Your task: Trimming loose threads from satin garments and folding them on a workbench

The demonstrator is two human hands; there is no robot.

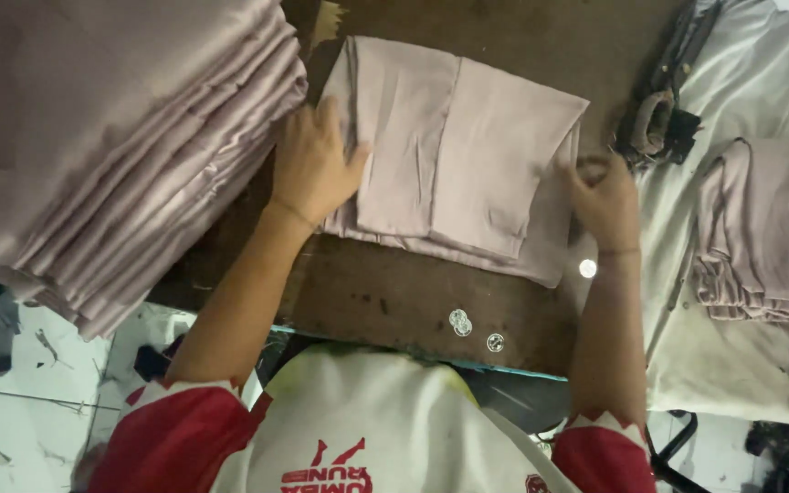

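A folded mauve cloth (454,151) lies on a dark wooden table (385,292) in front of me. My left hand (314,164) presses flat on the cloth's left edge, fingers spread. At the cloth's right edge my right hand (603,196) has its fingers curled, pinching the fabric's corner. Both forearms reach out from red and white sleeves.
A tall stack of folded mauve cloths (111,137) fills the left. On the right, a loose pile of the same fabric (764,237) lies on a white sheet (714,347). A dark tool (659,119) sits at the table's right. A few round coins (460,321) lie near the front edge.
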